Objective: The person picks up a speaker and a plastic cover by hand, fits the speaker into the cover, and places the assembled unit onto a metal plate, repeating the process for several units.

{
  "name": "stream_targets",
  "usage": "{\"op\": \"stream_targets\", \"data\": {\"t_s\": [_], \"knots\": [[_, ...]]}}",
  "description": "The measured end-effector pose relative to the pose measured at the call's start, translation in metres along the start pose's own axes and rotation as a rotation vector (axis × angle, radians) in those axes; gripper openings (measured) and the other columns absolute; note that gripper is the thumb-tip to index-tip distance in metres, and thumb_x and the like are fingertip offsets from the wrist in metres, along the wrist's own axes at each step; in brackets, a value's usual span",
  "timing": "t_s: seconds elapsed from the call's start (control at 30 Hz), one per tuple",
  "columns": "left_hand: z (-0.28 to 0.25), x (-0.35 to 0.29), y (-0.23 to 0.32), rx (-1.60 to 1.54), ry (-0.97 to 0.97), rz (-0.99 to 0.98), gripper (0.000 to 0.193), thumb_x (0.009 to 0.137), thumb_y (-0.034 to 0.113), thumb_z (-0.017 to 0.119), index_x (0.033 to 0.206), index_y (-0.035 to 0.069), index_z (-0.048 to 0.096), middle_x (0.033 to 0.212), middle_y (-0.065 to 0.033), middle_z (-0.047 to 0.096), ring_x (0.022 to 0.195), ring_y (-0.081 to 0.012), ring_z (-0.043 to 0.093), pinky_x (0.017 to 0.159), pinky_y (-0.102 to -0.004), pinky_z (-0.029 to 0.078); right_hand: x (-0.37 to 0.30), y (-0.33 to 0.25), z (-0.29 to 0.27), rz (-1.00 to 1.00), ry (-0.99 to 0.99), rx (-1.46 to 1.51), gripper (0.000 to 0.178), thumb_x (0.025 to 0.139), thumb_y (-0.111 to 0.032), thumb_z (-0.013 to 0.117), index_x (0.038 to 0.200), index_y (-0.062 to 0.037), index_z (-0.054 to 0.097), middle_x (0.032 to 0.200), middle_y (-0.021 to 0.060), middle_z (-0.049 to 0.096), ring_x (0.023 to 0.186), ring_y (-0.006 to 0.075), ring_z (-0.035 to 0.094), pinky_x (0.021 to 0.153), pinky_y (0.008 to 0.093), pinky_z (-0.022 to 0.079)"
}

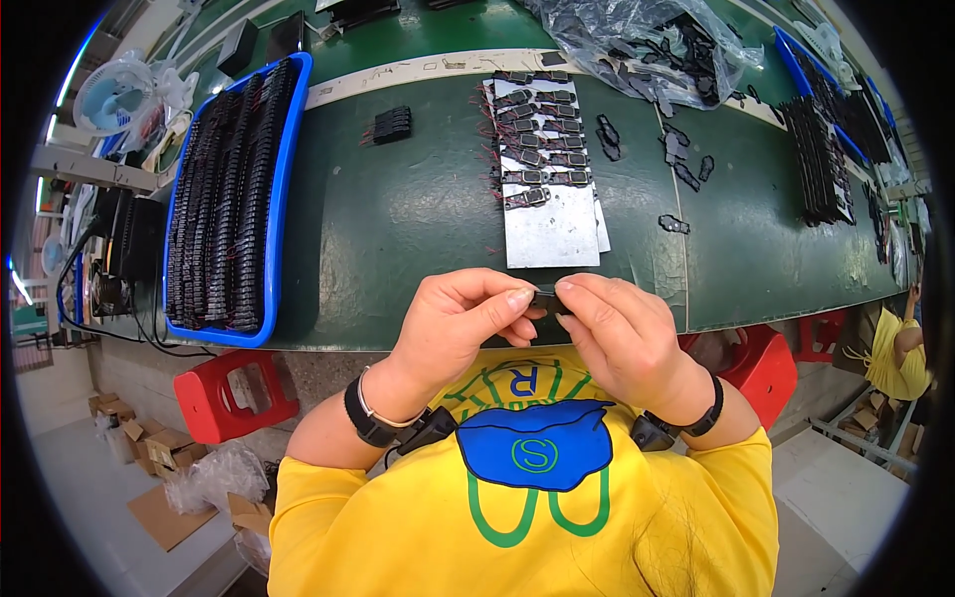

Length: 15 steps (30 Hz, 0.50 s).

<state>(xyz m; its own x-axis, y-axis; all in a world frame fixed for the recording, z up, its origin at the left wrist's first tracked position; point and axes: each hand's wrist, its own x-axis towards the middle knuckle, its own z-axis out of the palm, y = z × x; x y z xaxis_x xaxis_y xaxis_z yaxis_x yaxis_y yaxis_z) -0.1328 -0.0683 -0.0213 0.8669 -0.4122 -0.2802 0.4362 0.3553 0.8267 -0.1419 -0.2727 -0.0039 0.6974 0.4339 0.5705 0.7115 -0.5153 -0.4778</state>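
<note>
Between my two hands, close to the table's front edge, is a small black part (542, 299). My left hand (476, 310) pinches its left end, thumb against fingers. The fingers of my right hand (619, 326) close on its other end. Fingertips cover most of the part, so its exact kind is hard to make out. Just beyond my hands lies a pale grey board (550, 237). Several small black parts with light oval centres and thin red wires (542, 139) are set in two columns over its far portion.
At left, a blue tray (270, 289) holds dense rows of black parts. A small black stack (392, 125) sits beyond. Black cut-out pieces (674, 225) lie scattered right of the board, near a clear plastic bag (597, 50). Red stools (204, 403) stand under the table edge.
</note>
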Motion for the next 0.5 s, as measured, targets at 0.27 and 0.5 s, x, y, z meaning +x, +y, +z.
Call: {"op": "stream_targets", "data": {"t_s": [0.27,0.5], "knots": [[0.006,-0.005,0.005,0.125,-0.013,0.089,0.011,0.084,-0.002,0.064,0.095,-0.004,0.064,0.087,-0.0114,0.067,0.072,-0.0146,0.066,0.066,-0.0249,0.055,0.000,-0.002,0.001,-0.090,0.017,-0.075,0.033,0.068,0.006,0.069,0.100,0.0062,0.060,0.093,0.0181,0.064,0.074,0.0296,0.065,0.062,0.0336,0.055],[-0.003,-0.007,0.011,0.606,-0.078,0.463,0.014,0.079,-0.004,0.068,0.092,-0.004,0.064,0.089,-0.0102,0.065,0.074,-0.0126,0.063,0.064,-0.0214,0.051,0.003,0.003,-0.005,-0.010,0.030,0.159,0.033,0.070,0.001,0.072,0.101,0.0045,0.061,0.091,0.0163,0.065,0.072,0.0270,0.065,0.062,0.0316,0.054]]}}
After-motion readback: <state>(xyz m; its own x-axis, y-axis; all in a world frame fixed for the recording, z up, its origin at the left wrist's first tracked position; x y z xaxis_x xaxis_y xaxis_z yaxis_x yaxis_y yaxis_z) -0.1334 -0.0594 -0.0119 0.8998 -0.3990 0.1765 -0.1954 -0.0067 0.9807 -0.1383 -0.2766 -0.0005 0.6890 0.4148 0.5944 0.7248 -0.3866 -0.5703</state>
